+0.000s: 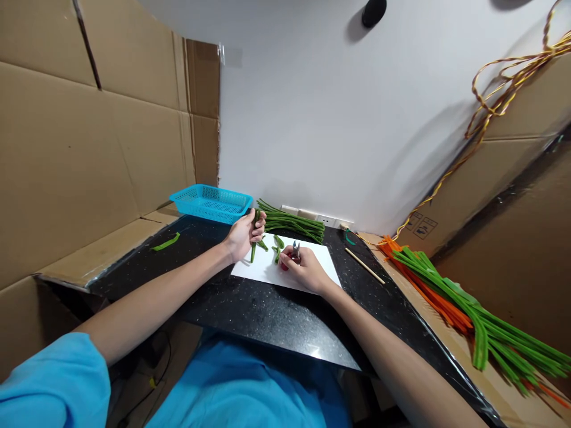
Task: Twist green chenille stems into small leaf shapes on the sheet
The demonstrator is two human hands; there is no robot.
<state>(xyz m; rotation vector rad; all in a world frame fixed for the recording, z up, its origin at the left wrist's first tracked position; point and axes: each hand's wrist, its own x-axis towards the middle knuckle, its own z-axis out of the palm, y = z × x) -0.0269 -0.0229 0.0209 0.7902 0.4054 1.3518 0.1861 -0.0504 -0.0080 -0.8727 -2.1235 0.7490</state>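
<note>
My left hand [247,235] is closed around green chenille stems [253,252], whose lower end hangs over the left part of a white sheet [263,273]. In my right hand [307,268] are small red-handled pliers [297,246], their metal jaws pointing up and away from me. Several short bent green pieces [279,242] lie on the sheet between my hands. One of them is close to the fingers of my right hand. The fingers partly cover both the pliers and the held stems.
A blue plastic basket [209,193] stands at the back left, beside a bundle of dark green stems [294,224]. A green strip [166,242] lies on the black table [267,312]. At right are a wooden stick [364,266], orange stems [439,303] and bright green stems [473,309]. Cardboard walls flank the table.
</note>
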